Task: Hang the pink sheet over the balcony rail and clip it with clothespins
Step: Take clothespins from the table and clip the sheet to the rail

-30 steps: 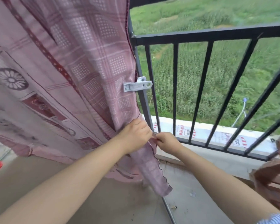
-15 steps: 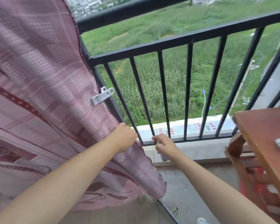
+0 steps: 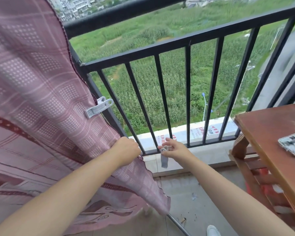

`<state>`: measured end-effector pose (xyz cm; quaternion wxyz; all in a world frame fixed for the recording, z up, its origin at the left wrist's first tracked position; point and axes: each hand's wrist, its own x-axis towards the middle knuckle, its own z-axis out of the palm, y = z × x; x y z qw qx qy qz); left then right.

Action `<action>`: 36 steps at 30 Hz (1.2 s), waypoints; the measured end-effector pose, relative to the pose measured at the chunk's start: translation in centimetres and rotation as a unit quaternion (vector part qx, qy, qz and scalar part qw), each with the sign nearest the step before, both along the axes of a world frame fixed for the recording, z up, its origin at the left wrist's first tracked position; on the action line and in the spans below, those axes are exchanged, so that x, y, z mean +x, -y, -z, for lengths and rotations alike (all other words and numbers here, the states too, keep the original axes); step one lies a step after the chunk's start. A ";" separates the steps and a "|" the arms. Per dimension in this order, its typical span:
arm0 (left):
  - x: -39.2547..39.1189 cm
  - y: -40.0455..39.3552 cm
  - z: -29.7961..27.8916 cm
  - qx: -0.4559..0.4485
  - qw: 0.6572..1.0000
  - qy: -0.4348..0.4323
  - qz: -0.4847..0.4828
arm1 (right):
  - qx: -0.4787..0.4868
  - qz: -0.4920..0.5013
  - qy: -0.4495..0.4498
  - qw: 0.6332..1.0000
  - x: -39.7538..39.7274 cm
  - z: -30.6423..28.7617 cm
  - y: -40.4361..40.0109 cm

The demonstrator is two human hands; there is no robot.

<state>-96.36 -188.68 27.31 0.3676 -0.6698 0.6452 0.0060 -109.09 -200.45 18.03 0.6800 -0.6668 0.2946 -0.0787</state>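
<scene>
1. Two bare hands worked low at the black balcony rail (image 3: 177,43) in the head view, the only view given.
2. Draped over the rail's left end, the pink sheet (image 3: 41,99) hung down its inner side and filled the space left of the rail, its scalloped lower corner trailing to the floor below the rail.
3. Partway down the sheet's right edge, a white clothespin (image 3: 99,108) clamped the cloth against the rail's slanted corner post.
4. At the foot of the rail, the left hand (image 3: 126,150) was curled tight, pinching the sheet's edge beside the lowest crossbar.
5. Just right of it and apart from the cloth, the right hand (image 3: 175,149) pinched a second clothespin (image 3: 164,157) by its top end between thumb and forefinger, the other fingers loosely spread; the grey peg dangled downward in front of the rail's base.
6. Right of the rail stood a wooden bench (image 3: 271,133) with a phone (image 3: 293,143) lying on its top.
7. On the floor below the rail, a white shoe tip (image 3: 212,230) showed at the bottom edge, near a thin metal rod (image 3: 177,223) running out from under the sheet's corner.
</scene>
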 end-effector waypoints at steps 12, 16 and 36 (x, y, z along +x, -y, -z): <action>-0.3 0.1 0.4 0.020 1.000 -0.016 -0.009 | -0.044 -0.026 -0.011 0.999 0.2 -0.3 -0.1; -0.3 0.2 0.3 0.017 1.000 -0.020 -0.013 | -0.074 -0.011 0.015 0.997 0.4 -0.2 -0.4; -0.2 0.4 0.5 0.029 0.999 -0.018 -0.016 | 0.042 -0.082 0.022 0.996 2.8 1.9 -1.7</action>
